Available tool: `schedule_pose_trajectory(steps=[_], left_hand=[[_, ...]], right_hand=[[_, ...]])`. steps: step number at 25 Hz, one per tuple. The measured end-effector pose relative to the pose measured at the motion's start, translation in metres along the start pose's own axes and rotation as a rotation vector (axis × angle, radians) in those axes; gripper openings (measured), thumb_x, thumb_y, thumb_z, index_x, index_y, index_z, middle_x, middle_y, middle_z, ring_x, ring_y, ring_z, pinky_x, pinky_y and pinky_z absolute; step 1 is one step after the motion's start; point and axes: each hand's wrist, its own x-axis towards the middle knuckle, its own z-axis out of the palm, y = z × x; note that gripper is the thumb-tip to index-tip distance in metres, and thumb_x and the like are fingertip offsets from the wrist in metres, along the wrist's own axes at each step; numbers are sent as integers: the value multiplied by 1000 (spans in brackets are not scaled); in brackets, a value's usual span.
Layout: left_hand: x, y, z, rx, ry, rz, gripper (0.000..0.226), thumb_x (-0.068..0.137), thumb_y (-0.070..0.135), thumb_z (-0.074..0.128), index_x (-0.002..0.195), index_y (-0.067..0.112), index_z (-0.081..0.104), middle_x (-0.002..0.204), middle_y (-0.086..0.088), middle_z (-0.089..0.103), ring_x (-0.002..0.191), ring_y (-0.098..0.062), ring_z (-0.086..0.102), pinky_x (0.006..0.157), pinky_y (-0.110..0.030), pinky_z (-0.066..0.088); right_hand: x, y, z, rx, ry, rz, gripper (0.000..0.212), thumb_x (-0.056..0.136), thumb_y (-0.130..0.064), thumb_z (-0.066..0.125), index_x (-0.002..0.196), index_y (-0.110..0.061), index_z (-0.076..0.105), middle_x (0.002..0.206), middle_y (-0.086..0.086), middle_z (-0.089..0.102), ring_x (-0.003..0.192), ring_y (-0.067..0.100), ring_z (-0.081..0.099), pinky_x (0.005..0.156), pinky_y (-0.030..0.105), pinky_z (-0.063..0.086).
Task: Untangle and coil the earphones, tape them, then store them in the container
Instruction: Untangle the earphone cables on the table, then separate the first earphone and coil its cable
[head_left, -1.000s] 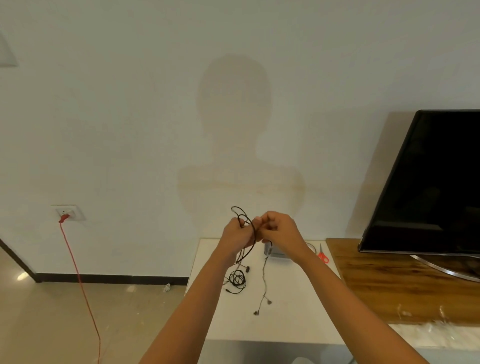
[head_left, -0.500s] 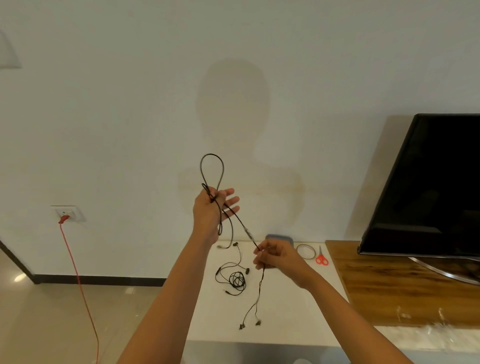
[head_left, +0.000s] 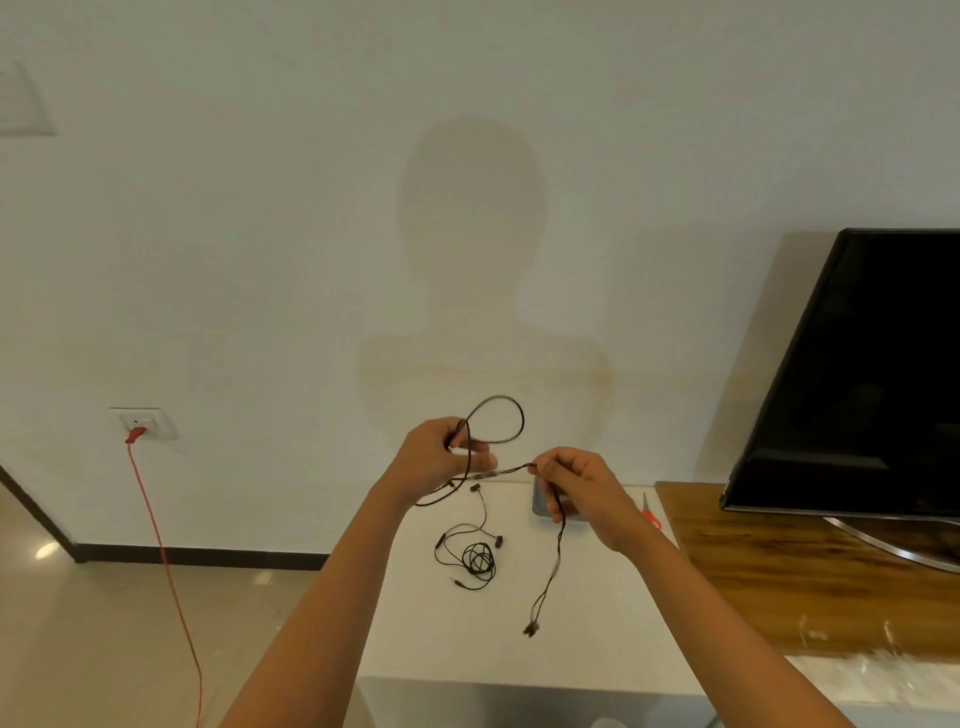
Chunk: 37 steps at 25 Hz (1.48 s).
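Holding earphones (head_left: 498, 472) btwn left hand (head_left: 434, 465), right hand (head_left: 584, 486); buds dangle below.

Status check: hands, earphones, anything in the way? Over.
Left hand grips looped earphones; right hand pinches the cable, ends dangling. Second earphones tangled on table. Container partly behind right hand; nothing blocking.

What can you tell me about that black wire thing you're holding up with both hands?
This thin black earphone cable is held up above the white table. The left hand grips it where a round loop sticks up. A stretch runs across to the right hand, which pinches it. Below, it splits into two small earbuds hanging together near the table.
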Motion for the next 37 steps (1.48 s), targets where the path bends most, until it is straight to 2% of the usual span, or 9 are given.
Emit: schedule_pose_trajectory(steps=[3,7,11,14,20,24,28,33,37], left_hand=[[0,-9,0,145,-105,3,53,60,13,86,58,17,34,83,1,76,89,-5,70,79,-34,48],[3,-14,-1,285,-97,36,51,64,14,83,55,19,34,78,-10,72,79,-20,61,64,-31,39],[5,-17,-1,204,23,58,45,69,16,80,61,13,35,84,-24,67,74,-10,65,61,-26,38],[7,-16,1,93,67,86,47,69,18,78,62,15,32,86,-27,67,84,-14,72,67,-32,41],[8,-6,14,72,250,137,44,74,9,74,61,14,33,79,-18,70,69,2,66,55,-11,39],[11,-4,7,2,373,150,46,73,15,76,58,22,33,75,-20,68,79,-23,71,68,-32,50],[10,-2,-10,-78,414,144,44,77,1,71,62,15,32,80,-24,68,79,-6,73,70,-19,50],[9,-3,-6,-10,510,137,45,76,8,74,59,19,34,69,-16,63,72,-26,66,66,-36,49],[11,-7,-10,-45,551,101,41,76,7,73,60,17,37,69,-6,67,66,-10,63,66,-22,49]], right_hand=[[5,-3,-3,-163,-6,8,25,98,-15,47,87,-1,66,58,4,55,48,13,51,49,26,46],[8,-3,-4,-237,-58,18,28,98,-18,47,83,-5,66,60,10,64,55,19,61,62,34,52],[6,-2,-7,-194,-167,47,23,97,-22,50,92,-4,62,74,20,71,68,30,69,63,33,53],[5,-3,-3,-262,-193,50,17,96,-21,51,98,-4,57,79,19,73,65,30,70,59,33,54],[5,-7,2,-234,-194,81,8,88,-4,56,95,-6,51,88,20,73,65,31,70,59,35,58],[4,1,0,-70,-230,116,6,96,-8,48,91,-7,51,93,22,70,79,38,70,66,41,59],[0,8,-6,14,-269,141,22,93,3,39,83,-5,57,86,15,65,77,28,68,85,45,57],[2,19,0,-93,-293,221,25,91,-7,46,76,-1,65,95,27,69,89,32,71,88,34,56],[4,35,-5,-87,-238,253,26,94,-12,48,88,7,65,92,19,72,93,30,71,92,37,53]])
